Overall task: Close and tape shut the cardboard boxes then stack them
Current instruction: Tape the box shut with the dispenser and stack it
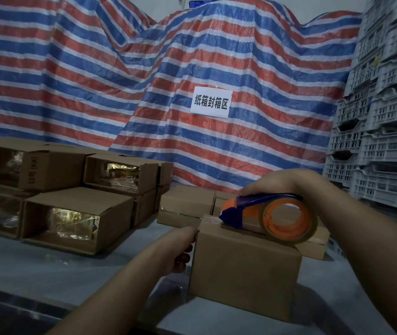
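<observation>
A closed cardboard box [245, 264] stands on the grey table [35, 267] in front of me. My right hand [282, 183] grips the blue and orange tape dispenser [272, 217], which lies on the box's top with its blue nose at the far left corner. My left hand [180, 250] rests against the box's left side, fingers partly hidden behind the edge. Behind it lie closed boxes [185, 206].
Several open boxes [76, 213] with shiny packets inside are stacked at the left. A striped tarp [144, 81] with a paper sign [211, 102] hangs behind. Grey plastic crates [383, 117] are piled at the right. The table's front edge runs near me.
</observation>
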